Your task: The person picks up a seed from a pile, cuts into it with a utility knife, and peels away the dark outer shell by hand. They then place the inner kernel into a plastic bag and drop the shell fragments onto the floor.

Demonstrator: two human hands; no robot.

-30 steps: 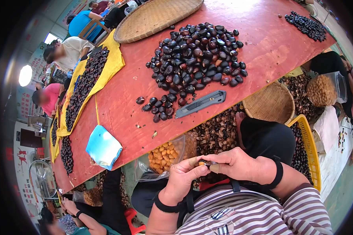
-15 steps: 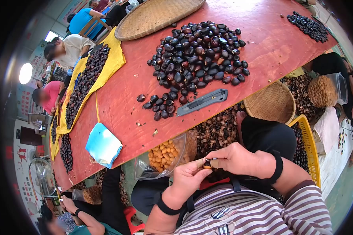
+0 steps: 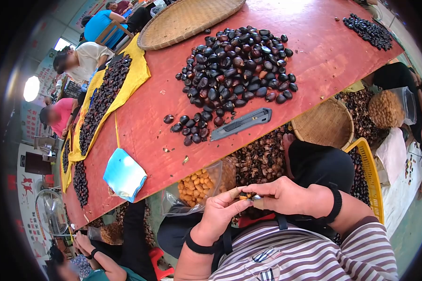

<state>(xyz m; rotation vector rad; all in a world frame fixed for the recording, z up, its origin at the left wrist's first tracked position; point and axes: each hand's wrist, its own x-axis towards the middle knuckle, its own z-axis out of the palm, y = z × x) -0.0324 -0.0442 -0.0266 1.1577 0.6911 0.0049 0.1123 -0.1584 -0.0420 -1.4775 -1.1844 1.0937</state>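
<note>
Over my lap, both hands are closed round one small nut (image 3: pixel 248 196) with a dark shell partly off and yellow-orange flesh showing. My left hand (image 3: pixel 219 208) pinches its left side between thumb and fingertips. From the right, my right hand (image 3: pixel 288 197) grips it too, with tan coverings on the fingertips. Something shiny shows by the right thumb, mostly hidden. Just beyond the left hand stands a clear plastic bag (image 3: pixel 197 186) of peeled orange kernels. Dark shell pieces (image 3: pixel 260 157) are heaped behind the hands, below the table edge.
A big pile of dark nuts (image 3: pixel 239 65) lies on the red table (image 3: pixel 309 61), with a grey box cutter (image 3: pixel 241 124) in front. Also there are a woven tray (image 3: pixel 187 23) and a blue-white mask (image 3: pixel 124 173). A yellow basket (image 3: pixel 374 187) stands at my right. Several people work around.
The nut has turned and shows more dark shell and a shiny bit between my fingers. My right hand has shifted slightly down and its fingers have stretched over the nut.
</note>
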